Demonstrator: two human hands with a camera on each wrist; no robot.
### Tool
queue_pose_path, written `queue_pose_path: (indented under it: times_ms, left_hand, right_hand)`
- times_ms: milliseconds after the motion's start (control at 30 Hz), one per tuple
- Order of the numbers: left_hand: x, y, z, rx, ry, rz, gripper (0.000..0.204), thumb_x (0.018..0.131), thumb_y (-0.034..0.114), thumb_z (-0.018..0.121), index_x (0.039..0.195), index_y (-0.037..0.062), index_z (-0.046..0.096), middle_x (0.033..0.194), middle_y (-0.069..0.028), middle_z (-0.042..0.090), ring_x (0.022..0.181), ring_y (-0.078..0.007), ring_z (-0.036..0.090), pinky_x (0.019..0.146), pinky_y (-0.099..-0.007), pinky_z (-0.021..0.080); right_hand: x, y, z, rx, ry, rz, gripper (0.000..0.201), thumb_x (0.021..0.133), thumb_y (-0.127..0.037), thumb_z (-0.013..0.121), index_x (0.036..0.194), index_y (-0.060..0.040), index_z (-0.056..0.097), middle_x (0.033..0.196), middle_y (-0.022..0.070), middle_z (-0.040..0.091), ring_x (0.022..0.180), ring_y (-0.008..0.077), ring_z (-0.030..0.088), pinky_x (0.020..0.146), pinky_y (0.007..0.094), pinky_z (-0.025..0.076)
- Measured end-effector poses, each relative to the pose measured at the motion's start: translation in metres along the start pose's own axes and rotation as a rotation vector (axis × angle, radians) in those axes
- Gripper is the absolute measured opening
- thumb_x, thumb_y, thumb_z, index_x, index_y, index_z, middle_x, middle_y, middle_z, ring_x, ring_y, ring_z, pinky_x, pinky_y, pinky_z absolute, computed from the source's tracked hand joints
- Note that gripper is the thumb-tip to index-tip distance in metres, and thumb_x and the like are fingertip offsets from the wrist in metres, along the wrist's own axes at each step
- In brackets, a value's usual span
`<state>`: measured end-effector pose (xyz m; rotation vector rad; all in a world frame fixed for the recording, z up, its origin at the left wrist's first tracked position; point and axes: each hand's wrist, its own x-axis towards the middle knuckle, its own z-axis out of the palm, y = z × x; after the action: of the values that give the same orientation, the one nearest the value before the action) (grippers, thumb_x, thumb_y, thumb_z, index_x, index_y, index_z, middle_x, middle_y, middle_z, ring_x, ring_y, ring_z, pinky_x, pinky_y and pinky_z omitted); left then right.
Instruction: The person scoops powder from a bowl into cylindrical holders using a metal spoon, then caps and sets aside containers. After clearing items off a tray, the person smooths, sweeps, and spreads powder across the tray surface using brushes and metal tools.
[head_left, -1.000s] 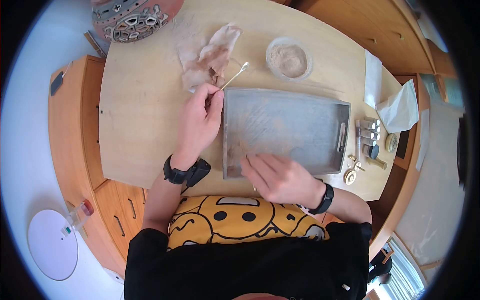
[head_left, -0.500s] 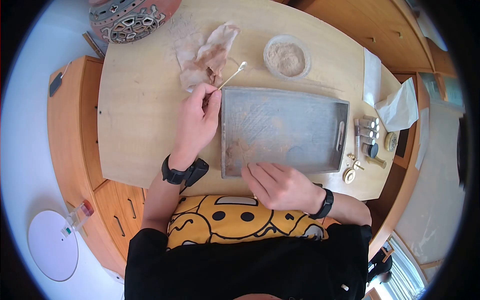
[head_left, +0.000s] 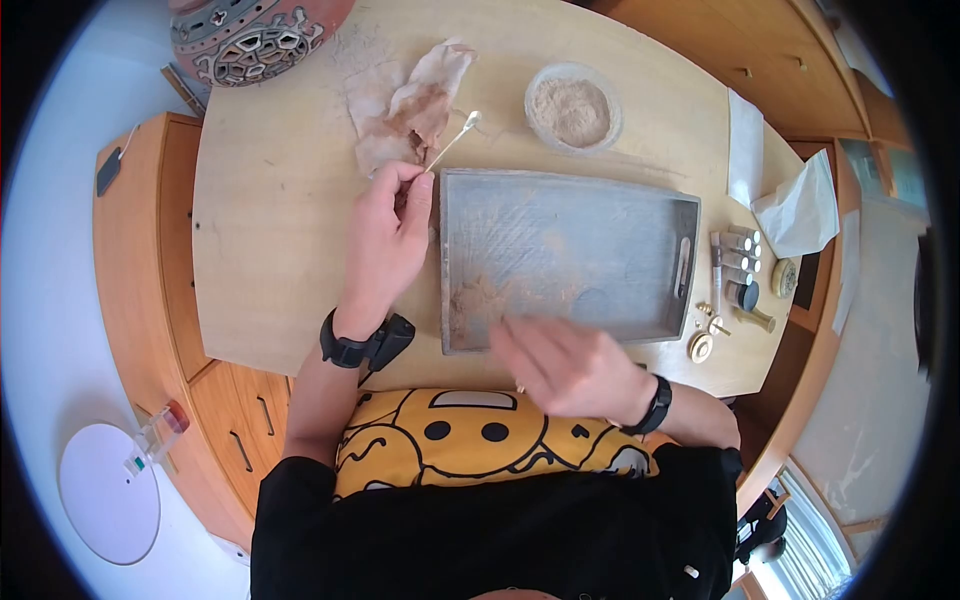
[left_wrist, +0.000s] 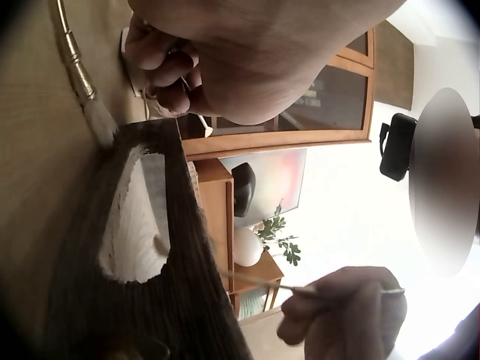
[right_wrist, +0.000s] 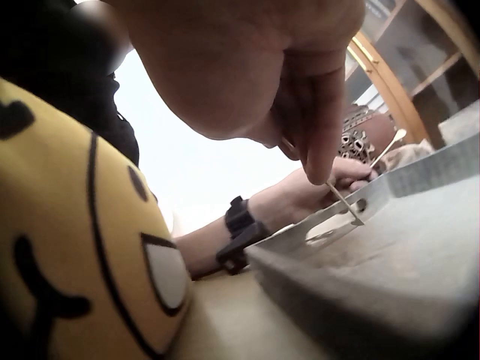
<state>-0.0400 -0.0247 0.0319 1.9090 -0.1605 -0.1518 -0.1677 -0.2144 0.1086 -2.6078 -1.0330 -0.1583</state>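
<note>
On the left side of a grey wooden tray, the left hand pinches a slim gold-coloured spoon, its small shiny end pointing up and away. Over the tray's near left corner, the right hand is blurred by motion. Its fingertips pinch a thin stick-like tool, which slants down into the tray and ends in a small flat tip in the right wrist view. Brown powder is smeared over the tray's left part. A brush lies beside the tray handle in the left wrist view.
Behind the tray are a crumpled, brown-stained cloth or paper and a bowl of pale powder. Small jars, brass pieces and a white bag stand at the right. A patterned pot is far left; a yellow cushion lies in the lap.
The right hand shifts slightly over the tray's near left corner and blurs. The left hand keeps its hold on the spoon beside the tray, barely moving.
</note>
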Motion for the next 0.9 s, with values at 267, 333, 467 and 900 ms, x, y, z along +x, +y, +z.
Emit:
queue_pose_path:
  times_ms: [267, 333, 467, 900]
  left_hand:
    - [0.000, -0.001, 0.000, -0.033, 0.044, 0.007, 0.013, 0.096, 0.012, 0.060, 0.097, -0.0012, 0.061, 0.071, -0.0044, 0.057, 0.060, -0.0088, 0.047, 0.055, -0.0254, 0.039]
    - [-0.001, -0.001, 0.000, -0.007, 0.035, 0.017, 0.012, 0.096, 0.011, 0.061, 0.098, -0.0011, 0.061, 0.071, -0.0039, 0.056, 0.060, -0.0084, 0.046, 0.054, -0.0249, 0.038]
    - [-0.001, 0.000, 0.000, 0.031, 0.023, 0.033, 0.012, 0.095, 0.010, 0.062, 0.098, -0.0010, 0.061, 0.072, -0.0031, 0.058, 0.060, -0.0076, 0.046, 0.054, -0.0246, 0.039]
    - [-0.001, 0.000, 0.000, 0.007, 0.010, 0.047, 0.010, 0.094, 0.010, 0.064, 0.094, -0.0003, 0.061, 0.070, -0.0041, 0.061, 0.059, -0.0083, 0.051, 0.054, -0.0254, 0.041]
  right_hand:
    - [-0.001, -0.005, 0.001, 0.040, -0.039, 0.063, 0.030, 0.073, -0.002, 0.067, 0.100, 0.0082, 0.064, 0.095, 0.0164, 0.067, 0.081, 0.0245, 0.068, 0.067, 0.0314, 0.058]
    - [-0.007, -0.007, 0.002, 0.080, -0.036, 0.053, 0.029, 0.074, -0.002, 0.068, 0.101, 0.0077, 0.065, 0.094, 0.0164, 0.067, 0.079, 0.0250, 0.068, 0.067, 0.0319, 0.058]
    - [-0.019, 0.016, -0.004, 0.258, 0.140, 0.287, 0.025, 0.078, -0.005, 0.065, 0.101, 0.0034, 0.066, 0.088, 0.0133, 0.067, 0.075, 0.0207, 0.067, 0.061, 0.0281, 0.055]
    - [-0.069, 0.054, -0.007, 1.244, 0.192, 1.180, 0.018, 0.098, -0.014, 0.060, 0.101, 0.0022, 0.068, 0.085, 0.0088, 0.071, 0.068, 0.0107, 0.062, 0.060, 0.0247, 0.051]
